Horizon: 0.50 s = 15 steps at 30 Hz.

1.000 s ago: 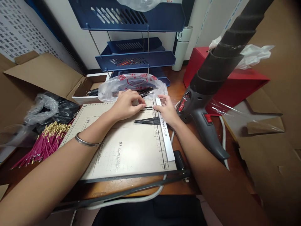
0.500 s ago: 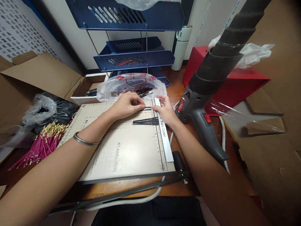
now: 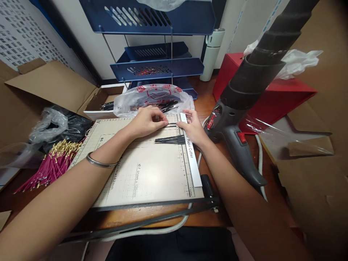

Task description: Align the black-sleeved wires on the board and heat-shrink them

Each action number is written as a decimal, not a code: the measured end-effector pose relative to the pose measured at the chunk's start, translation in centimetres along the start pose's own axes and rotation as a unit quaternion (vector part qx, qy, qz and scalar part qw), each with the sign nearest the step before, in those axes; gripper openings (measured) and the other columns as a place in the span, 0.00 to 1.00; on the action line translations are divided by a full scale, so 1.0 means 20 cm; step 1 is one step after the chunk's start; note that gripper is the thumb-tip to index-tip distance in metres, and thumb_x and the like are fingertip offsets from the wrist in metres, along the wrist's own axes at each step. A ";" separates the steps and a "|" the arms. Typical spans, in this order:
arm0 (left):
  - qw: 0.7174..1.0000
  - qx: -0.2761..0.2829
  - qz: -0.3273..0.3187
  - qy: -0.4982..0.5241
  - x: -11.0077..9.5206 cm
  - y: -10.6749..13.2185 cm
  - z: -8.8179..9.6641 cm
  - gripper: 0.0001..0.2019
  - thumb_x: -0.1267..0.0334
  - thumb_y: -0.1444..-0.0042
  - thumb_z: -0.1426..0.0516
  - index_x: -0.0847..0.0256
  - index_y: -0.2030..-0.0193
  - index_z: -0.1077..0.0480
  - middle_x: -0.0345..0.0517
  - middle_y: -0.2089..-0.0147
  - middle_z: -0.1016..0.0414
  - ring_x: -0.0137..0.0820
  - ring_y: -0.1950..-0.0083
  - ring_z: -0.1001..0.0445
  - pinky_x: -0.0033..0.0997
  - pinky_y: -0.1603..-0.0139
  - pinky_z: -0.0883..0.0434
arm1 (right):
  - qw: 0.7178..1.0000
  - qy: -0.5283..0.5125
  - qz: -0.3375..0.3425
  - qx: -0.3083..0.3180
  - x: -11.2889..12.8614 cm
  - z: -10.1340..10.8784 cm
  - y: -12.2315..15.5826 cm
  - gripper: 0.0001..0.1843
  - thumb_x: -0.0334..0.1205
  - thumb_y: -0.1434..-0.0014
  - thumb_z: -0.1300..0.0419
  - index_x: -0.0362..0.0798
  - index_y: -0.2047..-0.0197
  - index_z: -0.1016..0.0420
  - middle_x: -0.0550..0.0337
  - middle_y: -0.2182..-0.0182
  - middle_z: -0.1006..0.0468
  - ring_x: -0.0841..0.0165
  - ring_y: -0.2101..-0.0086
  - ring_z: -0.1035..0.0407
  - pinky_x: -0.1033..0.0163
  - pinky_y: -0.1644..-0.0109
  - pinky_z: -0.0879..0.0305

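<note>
The cream board of a paper cutter [image 3: 154,174], with printed grid lines and a white strip [image 3: 193,163] along its right side, lies before me. My left hand [image 3: 146,121] is closed in a pinch on the left ends of a few thin black wires [image 3: 172,124]. At their right ends is my right hand [image 3: 194,128], its thumb pressed on them beside the strip and its other fingers reaching across the strip. Nearer to me, a bundle of black wires [image 3: 168,140] lies on the board, its right ends running under the strip.
A grey heat gun [image 3: 231,105] stands on the right, near a red box [image 3: 293,87]. Magenta wires with gold tips [image 3: 54,163] are piled at left. Behind the board sit a plastic bag [image 3: 154,98] and a blue rack [image 3: 160,69]. The cutter's arm [image 3: 152,220] crosses the front.
The view has shifted slightly, so everything appears a little further right. Both hands keep their positions at the thin black wires.
</note>
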<state>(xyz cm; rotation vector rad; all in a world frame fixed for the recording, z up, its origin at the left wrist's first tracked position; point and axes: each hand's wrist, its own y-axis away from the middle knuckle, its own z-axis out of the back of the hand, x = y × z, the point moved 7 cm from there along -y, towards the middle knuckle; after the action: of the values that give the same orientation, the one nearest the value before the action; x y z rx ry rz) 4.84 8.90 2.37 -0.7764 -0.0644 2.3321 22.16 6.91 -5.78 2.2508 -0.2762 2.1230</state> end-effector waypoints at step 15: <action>1.000 -0.005 -0.005 0.008 0.00 0.00 0.00 0.13 0.52 0.41 0.37 0.59 0.65 0.17 0.47 0.61 0.18 0.39 0.55 0.24 0.47 0.42 0.34 | 1.000 0.018 0.024 0.003 -0.01 0.01 -0.01 0.30 0.39 0.52 0.33 0.55 0.46 0.38 0.51 0.43 0.23 0.55 0.40 0.27 0.40 0.25 0.37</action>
<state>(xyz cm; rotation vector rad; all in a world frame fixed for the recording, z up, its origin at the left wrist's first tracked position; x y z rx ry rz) 4.90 8.98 2.28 -0.7991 -0.0732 2.3172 22.30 7.13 -6.00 2.2288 -0.3251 2.1884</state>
